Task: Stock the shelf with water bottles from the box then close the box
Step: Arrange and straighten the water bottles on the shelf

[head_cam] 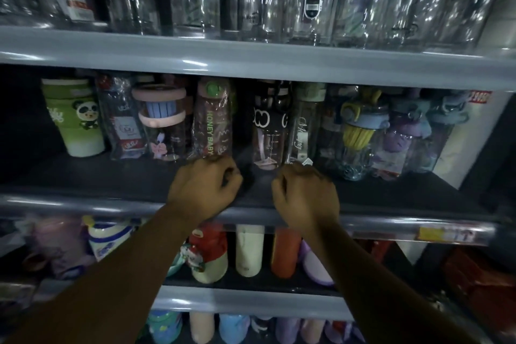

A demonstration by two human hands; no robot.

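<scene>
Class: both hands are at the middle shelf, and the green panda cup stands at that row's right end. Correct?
No. The head view shows the green panda cup at the row's left end; left hand and right hand are at the middle shelf.

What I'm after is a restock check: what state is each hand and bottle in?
Honey Baby bottle: upright, wrapped, lid on
script-lettered bottle: upright, lid on
left hand: fingers curled at the Honey Baby bottle's base, grip unclear
right hand: fingers curled at the script-lettered bottle's base, grip unclear
box: not in view
</scene>
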